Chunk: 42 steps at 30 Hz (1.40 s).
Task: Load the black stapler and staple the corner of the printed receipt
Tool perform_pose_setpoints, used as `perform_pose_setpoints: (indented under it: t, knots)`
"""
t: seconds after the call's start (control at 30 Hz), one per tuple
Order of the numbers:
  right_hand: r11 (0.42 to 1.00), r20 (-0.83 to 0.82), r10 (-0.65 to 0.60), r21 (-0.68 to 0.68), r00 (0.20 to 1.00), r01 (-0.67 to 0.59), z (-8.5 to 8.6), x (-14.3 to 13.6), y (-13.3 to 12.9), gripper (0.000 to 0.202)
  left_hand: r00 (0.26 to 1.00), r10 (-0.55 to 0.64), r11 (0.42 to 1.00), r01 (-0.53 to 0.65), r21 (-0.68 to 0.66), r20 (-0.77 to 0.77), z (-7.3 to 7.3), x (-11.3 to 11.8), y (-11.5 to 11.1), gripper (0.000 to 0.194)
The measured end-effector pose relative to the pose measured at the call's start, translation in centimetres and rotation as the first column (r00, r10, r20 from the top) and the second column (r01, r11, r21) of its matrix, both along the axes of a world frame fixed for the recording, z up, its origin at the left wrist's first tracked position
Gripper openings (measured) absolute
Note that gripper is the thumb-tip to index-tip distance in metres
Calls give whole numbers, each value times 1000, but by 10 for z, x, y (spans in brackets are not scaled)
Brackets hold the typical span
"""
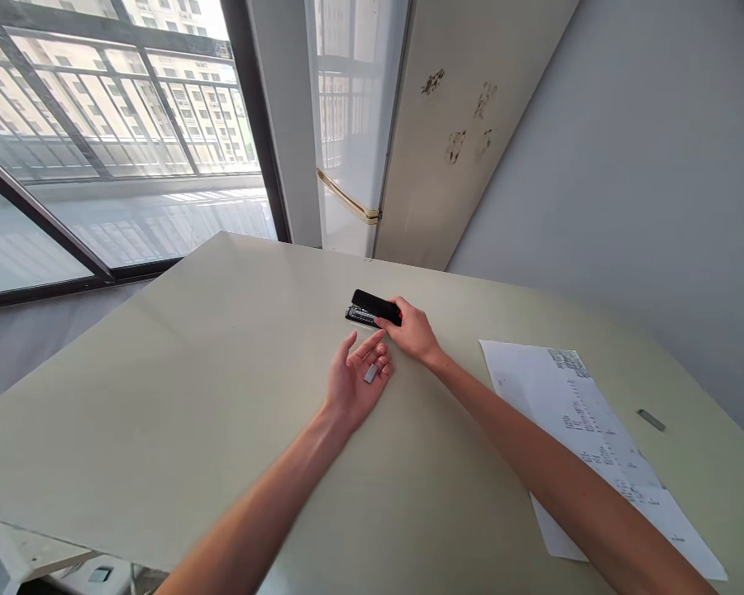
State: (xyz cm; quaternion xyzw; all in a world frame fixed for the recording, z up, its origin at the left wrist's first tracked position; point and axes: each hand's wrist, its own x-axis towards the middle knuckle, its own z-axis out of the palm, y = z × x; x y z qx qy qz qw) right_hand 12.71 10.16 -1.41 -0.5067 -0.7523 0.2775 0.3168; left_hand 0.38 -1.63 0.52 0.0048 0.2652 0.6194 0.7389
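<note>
Pale tabletop [192, 397], printed sheet [530, 376] at right, black stapler [372, 304] mid-table, gripped by right hand [414, 332], left hand [348, 384] palm-up, loosely open, bearing small grey strip [370, 373], stained beige panel [440, 182] behind, balcony glazing [124, 124] at left.

You can count two hands here, one left hand [356, 382] and one right hand [414, 330], and also one black stapler [375, 306]. There is one grey strip [370, 373] in your left palm and another grey strip [651, 420] on the table [192, 397], which makes two strips. Besides these, you see one printed sheet [595, 421], one table and four dark patches [455, 146].
</note>
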Motion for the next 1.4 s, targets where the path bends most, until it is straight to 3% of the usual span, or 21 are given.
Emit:
perform_pose_setpoints:
  t: [0.13,0.27,0.33,0.4,0.47,0.53,0.7,0.83,0.97,1.17,1.4]
  knots:
    - [997,81,70,13,994,-71,8,-6,7,23,1000,-2,1000,2,-20,0,-1,-1,0,38]
    - [992,119,53,110,992,-66,22,11,-18,35,999,-14,998,12,-58,-32,-2,-1,2,35]
    - [938,107,112,317,988,-140,28,23,-41,32,999,-31,998,29,-59,-37,-3,0,2,35]
    - [844,163,290,422,943,-332,32,35,-63,31,997,-71,997,69,-40,-31,-5,2,0,35]
    - [763,245,430,416,869,-495,33,45,-80,33,990,-141,990,141,-10,-25,-5,6,-3,37]
    - [740,268,488,378,831,-556,34,54,-90,33,976,-215,976,215,17,-30,-4,10,-7,42]
    - [775,209,498,327,841,-541,38,75,-102,14,937,-348,936,348,52,-15,2,22,-16,53]
    - [776,251,440,378,862,-506,36,90,-117,7,902,-432,899,431,72,-10,5,31,-22,55]
    - [794,215,358,441,909,-417,34,112,-137,16,886,-462,885,464,37,-51,10,41,-31,48]
    - [852,136,329,384,934,-356,34,149,-165,15,854,-511,860,509,-41,-102,15,55,-39,55]
    - [900,168,210,351,963,-257,21,127,-171,29,837,-538,842,538,-31,-97,15,57,-39,57]
